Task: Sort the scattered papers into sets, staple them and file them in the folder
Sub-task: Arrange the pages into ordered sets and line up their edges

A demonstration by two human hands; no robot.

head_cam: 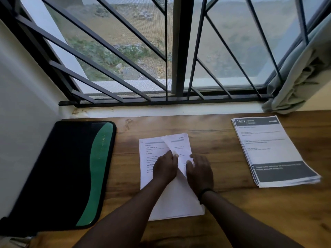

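On the wooden desk (223, 203), a lifted sheet (179, 147) is pinched by the left hand (165, 167) above the middle stack of papers (172, 199), on which the flat, straight-fingered right hand (199, 173) is rested. A closed black-and-green folder (71, 169), its contents hidden, is laid to the left. A second printed set (272, 151) is laid farther right, near the barred window (161, 51).

black folder (59, 176) with green wave, white papers (172, 199), brown woodgrain table (223, 212)

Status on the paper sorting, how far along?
Done: one set lies squared up at right. In hand: left hand lifts the top sheet off the middle stack; right hand rests on it. Left: stapling, no stapler visible, and filing; folder lies closed at left.
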